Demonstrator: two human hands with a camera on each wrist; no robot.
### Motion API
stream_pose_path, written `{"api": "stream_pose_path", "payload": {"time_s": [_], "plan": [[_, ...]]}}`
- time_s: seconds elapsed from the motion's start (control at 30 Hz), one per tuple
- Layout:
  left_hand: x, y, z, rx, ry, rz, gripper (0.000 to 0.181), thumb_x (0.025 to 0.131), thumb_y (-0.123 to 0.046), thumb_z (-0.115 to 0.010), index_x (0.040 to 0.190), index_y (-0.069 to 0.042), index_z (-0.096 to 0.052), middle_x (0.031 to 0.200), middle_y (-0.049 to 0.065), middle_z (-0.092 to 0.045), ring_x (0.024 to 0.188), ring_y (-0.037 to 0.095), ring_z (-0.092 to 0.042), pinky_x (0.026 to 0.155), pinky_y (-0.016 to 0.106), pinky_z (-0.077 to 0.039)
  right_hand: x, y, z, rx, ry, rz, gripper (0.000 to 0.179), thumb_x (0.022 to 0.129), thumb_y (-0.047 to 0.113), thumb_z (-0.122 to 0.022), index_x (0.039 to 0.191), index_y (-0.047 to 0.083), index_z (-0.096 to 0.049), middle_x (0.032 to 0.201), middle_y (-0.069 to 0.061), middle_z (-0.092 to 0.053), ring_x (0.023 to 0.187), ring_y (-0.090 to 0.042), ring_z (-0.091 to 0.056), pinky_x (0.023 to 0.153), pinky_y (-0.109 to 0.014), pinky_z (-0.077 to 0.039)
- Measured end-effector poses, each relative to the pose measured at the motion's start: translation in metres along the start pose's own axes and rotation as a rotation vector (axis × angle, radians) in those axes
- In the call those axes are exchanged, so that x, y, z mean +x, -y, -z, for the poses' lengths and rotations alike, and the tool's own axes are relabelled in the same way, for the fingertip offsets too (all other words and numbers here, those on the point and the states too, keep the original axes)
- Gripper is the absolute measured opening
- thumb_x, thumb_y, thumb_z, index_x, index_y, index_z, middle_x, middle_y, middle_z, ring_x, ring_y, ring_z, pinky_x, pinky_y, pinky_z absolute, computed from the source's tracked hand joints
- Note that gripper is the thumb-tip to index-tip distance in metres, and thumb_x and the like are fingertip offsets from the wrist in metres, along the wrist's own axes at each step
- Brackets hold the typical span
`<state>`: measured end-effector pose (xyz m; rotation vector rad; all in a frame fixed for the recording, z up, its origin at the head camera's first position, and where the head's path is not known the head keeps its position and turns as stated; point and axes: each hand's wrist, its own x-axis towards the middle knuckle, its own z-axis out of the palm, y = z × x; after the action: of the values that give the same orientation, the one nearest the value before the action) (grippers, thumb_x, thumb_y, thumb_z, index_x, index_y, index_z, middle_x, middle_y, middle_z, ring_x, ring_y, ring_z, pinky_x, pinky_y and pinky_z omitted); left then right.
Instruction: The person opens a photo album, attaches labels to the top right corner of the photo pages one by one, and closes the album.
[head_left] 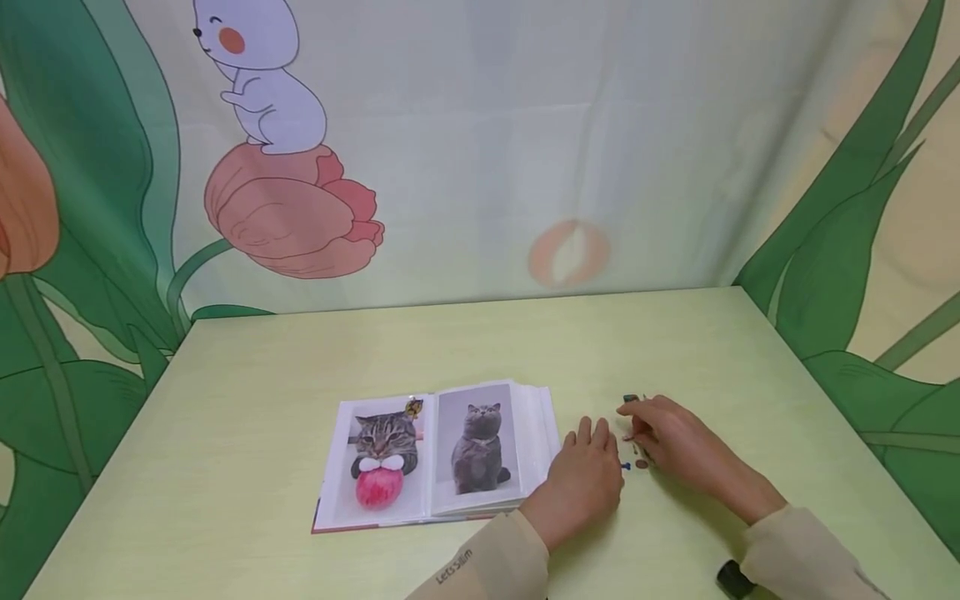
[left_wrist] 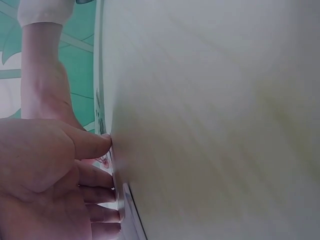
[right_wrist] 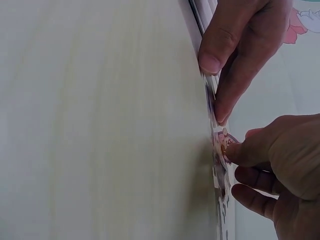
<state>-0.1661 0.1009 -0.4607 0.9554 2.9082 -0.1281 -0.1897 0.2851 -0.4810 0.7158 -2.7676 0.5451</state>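
A photo album (head_left: 535, 442) lies spread out on the table, showing two cat pictures. Just right of its pages my left hand (head_left: 581, 479) rests palm down, fingers extended, on what seems a clear sheet of small stickers (head_left: 641, 464). Over the same sheet, my right hand (head_left: 686, 446) bends its thumb and index finger together. In the right wrist view, that thumb and finger pinch a round pink sticker (right_wrist: 229, 145) at the sheet, seen almost edge-on. Most of the sheet is hidden by the hands in the head view.
The pale table (head_left: 225, 433) surrounds the album. A printed curtain (head_left: 465, 167) hangs along the back and sides. A dark rounded object (head_left: 735, 579) shows beside the right sleeve near the front.
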Motion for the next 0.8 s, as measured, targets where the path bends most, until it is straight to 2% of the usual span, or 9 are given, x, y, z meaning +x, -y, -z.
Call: {"api": "stream_pose_path", "payload": {"time_s": [0.2, 0.43, 0.8], "plan": [[-0.0007, 0.0006, 0.002, 0.01, -0.002, -0.003, 0.052, 0.107, -0.038, -0.052, 0.15, -0.008, -0.053, 0.156, 0.005, -0.045, 0.146, 0.023, -0.039, 0.116, 0.033, -0.038, -0.0037, 0.0007, 0.0018, 0.037, -0.007, -0.019, 0.04, 0.083, -0.011, -0.079, 0.119, 0.002, -0.07, 0.087, 0.007, -0.061, 0.087, -0.014, -0.058, 0.08, -0.04, -0.056], [-0.001, 0.0, 0.0025, 0.013, 0.016, 0.0, 0.053, 0.107, -0.041, -0.052, 0.15, -0.01, -0.053, 0.156, 0.003, -0.044, 0.147, 0.022, -0.038, 0.117, 0.031, -0.037, -0.0055, 0.0012, 0.0028, 0.074, 0.01, -0.073, 0.033, 0.085, -0.012, -0.073, 0.114, 0.001, -0.068, 0.091, 0.003, -0.064, 0.089, -0.016, -0.06, 0.082, -0.042, -0.056], [-0.0002, 0.0008, 0.0022, -0.011, 0.023, 0.004, 0.056, 0.107, -0.042, -0.053, 0.152, -0.009, -0.051, 0.158, 0.004, -0.042, 0.148, 0.022, -0.037, 0.117, 0.032, -0.037, -0.0066, 0.0, 0.0044, 0.075, 0.036, -0.126, 0.03, 0.087, -0.011, -0.073, 0.114, 0.0, -0.067, 0.093, 0.001, -0.065, 0.089, -0.017, -0.059, 0.081, -0.042, -0.055]]}}
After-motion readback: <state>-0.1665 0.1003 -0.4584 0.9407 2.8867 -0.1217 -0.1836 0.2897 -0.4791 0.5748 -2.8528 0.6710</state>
